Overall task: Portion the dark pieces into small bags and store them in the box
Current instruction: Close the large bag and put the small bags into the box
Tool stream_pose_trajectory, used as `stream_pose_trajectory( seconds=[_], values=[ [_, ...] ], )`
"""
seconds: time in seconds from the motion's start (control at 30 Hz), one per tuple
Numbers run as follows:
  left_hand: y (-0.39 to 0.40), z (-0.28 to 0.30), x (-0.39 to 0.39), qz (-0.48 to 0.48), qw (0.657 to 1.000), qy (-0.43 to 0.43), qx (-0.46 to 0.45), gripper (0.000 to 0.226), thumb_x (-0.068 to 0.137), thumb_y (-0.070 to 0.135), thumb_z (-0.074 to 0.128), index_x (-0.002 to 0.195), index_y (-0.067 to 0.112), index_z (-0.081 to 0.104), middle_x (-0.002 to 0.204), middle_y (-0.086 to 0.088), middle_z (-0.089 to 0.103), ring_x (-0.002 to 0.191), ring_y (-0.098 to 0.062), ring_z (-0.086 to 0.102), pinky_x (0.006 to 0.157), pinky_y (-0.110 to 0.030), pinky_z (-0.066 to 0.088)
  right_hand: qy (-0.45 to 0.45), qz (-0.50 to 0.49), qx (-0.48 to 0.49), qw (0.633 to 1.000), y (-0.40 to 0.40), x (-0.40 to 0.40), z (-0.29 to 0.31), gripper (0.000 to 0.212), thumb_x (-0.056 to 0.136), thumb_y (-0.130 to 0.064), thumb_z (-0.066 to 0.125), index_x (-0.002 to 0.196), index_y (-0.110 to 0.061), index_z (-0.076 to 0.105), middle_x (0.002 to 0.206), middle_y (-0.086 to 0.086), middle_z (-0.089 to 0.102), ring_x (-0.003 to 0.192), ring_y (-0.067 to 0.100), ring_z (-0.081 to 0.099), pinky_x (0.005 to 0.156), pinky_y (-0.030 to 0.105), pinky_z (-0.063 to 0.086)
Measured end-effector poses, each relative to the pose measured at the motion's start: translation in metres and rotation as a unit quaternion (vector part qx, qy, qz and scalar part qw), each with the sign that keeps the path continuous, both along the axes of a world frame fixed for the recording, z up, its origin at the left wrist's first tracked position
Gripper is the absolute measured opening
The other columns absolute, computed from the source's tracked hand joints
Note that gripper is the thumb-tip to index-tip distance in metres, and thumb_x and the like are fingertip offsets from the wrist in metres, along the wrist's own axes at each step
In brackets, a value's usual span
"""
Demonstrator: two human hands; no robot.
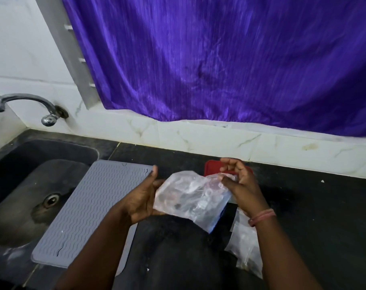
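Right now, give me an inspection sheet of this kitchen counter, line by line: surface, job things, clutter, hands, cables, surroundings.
Surface: dark counter, some pale specks on it.
Job's things: clear plastic bag held above the counter, dark bits inside; red box mostly hidden behind the hands; more small clear bags lying under the right forearm.
Clutter: grey ribbed mat beside the sink, one edge overhanging the basin.
Hands: left hand supports the bag's left side; right hand pinches its upper end.
Cables: nothing seen.
Surroundings: dark sink on the left with a chrome tap, white tiled wall, purple curtain.
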State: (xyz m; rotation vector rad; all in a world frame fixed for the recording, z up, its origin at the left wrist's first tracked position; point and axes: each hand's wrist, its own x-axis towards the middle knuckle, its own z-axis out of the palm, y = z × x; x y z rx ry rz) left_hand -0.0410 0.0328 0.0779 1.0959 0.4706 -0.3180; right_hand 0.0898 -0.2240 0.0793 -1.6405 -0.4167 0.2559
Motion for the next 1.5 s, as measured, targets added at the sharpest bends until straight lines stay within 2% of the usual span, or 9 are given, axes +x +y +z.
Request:
stream_pose_trajectory(
  seconds=[0.17, 0.4, 0.67, 0.77, 0.9, 1.03, 1.2, 1.37, 1.5],
  values=[
    [-0.015, 0.003, 0.003, -0.054, 0.986, -0.035, 0.152, 0.033, 0.101, 0.035, 0.057, 0.126, 0.017, 0.070, 0.121, -0.005, 0.075, 0.113, -0.024, 0.071, 0.095, -0.040, 0.058, 0.002, 0.031, -0.018, 0.999, 0.015, -0.002, -0.002, 0.064, 0.080, -0.004, 0.080, 0.134, -0.031, 0.055, 0.119, 0.000, 0.065, 0.110, 0.010, 0.064, 0.084, 0.023, 0.056],
    [-0.024, -0.019, 0.009, 0.107, 0.970, -0.053, 0.214, 0.013, 0.094, 0.015, 0.069, 0.100, 0.010, 0.080, 0.100, -0.009, 0.079, 0.097, -0.027, 0.072, 0.088, -0.038, 0.059, 0.129, -0.049, 0.053, 0.989, 0.017, -0.008, -0.026, 0.066, 0.071, -0.024, 0.089, 0.130, -0.028, 0.060, 0.121, 0.006, 0.068, 0.112, 0.018, 0.066, 0.092, 0.035, 0.056],
    [-0.026, -0.011, 0.012, 0.247, 0.901, -0.103, 0.340, 0.007, 0.090, 0.013, 0.074, 0.086, 0.011, 0.079, 0.081, 0.000, 0.078, 0.075, -0.004, 0.070, 0.073, -0.023, 0.052, 0.075, -0.125, 0.050, 0.988, 0.015, -0.003, -0.015, 0.010, 0.085, -0.009, 0.076, 0.093, -0.012, 0.073, 0.081, -0.001, 0.076, 0.072, 0.007, 0.068, 0.070, 0.024, 0.054],
    [-0.030, -0.006, 0.016, 0.251, 0.923, -0.103, 0.271, 0.016, 0.096, 0.021, 0.068, 0.104, 0.008, 0.072, 0.095, -0.003, 0.076, 0.093, -0.017, 0.073, 0.074, -0.027, 0.054, 0.036, -0.138, 0.048, 0.989, 0.017, 0.006, -0.007, 0.003, 0.089, -0.018, 0.074, 0.091, -0.016, 0.074, 0.081, 0.002, 0.075, 0.070, 0.008, 0.064, 0.067, 0.028, 0.054],
    [-0.034, -0.013, 0.012, 0.105, 0.994, -0.035, -0.009, 0.054, 0.101, 0.061, 0.043, 0.132, 0.022, 0.062, 0.128, -0.008, 0.071, 0.120, -0.031, 0.067, 0.102, -0.054, 0.052, 0.010, -0.169, 0.025, 0.985, 0.025, 0.010, -0.009, 0.010, 0.088, -0.031, 0.074, 0.092, -0.022, 0.072, 0.085, 0.002, 0.076, 0.078, 0.014, 0.069, 0.078, 0.040, 0.057],
    [-0.039, -0.014, 0.013, 0.152, 0.975, 0.010, 0.159, 0.041, 0.102, 0.049, 0.052, 0.122, 0.017, 0.069, 0.105, -0.006, 0.079, 0.096, -0.025, 0.076, 0.078, -0.037, 0.063, 0.049, -0.151, 0.004, 0.987, 0.027, 0.006, -0.001, 0.019, 0.086, -0.034, 0.076, 0.099, -0.022, 0.069, 0.087, -0.002, 0.075, 0.078, 0.008, 0.069, 0.073, 0.028, 0.056],
    [-0.037, -0.010, 0.026, 0.283, 0.950, -0.078, 0.105, 0.026, 0.105, 0.028, 0.052, 0.119, 0.013, 0.069, 0.109, -0.011, 0.077, 0.100, -0.028, 0.075, 0.076, -0.037, 0.064, 0.231, 0.004, -0.068, 0.970, 0.027, -0.006, -0.011, 0.039, 0.086, -0.040, 0.076, 0.110, -0.013, 0.064, 0.085, 0.009, 0.072, 0.063, 0.024, 0.068, 0.055, 0.033, 0.056],
    [-0.037, -0.024, 0.024, 0.347, 0.918, -0.084, 0.170, 0.021, 0.100, 0.025, 0.062, 0.111, 0.008, 0.070, 0.103, -0.019, 0.075, 0.092, -0.033, 0.075, 0.073, -0.045, 0.064, 0.150, -0.090, -0.011, 0.985, 0.034, -0.003, -0.017, 0.018, 0.089, -0.022, 0.074, 0.101, -0.013, 0.063, 0.078, 0.005, 0.067, 0.044, 0.000, 0.049, 0.042, 0.017, 0.037],
    [-0.024, -0.026, 0.021, 0.374, 0.918, -0.033, 0.126, 0.053, 0.087, 0.057, 0.071, 0.105, 0.007, 0.072, 0.105, -0.022, 0.075, 0.097, -0.039, 0.074, 0.087, -0.061, 0.059, 0.098, -0.093, 0.013, 0.991, 0.028, -0.001, -0.014, 0.027, 0.083, -0.006, 0.078, 0.103, -0.009, 0.060, 0.071, 0.001, 0.067, 0.041, -0.003, 0.049, 0.041, 0.010, 0.036]
  ],
)
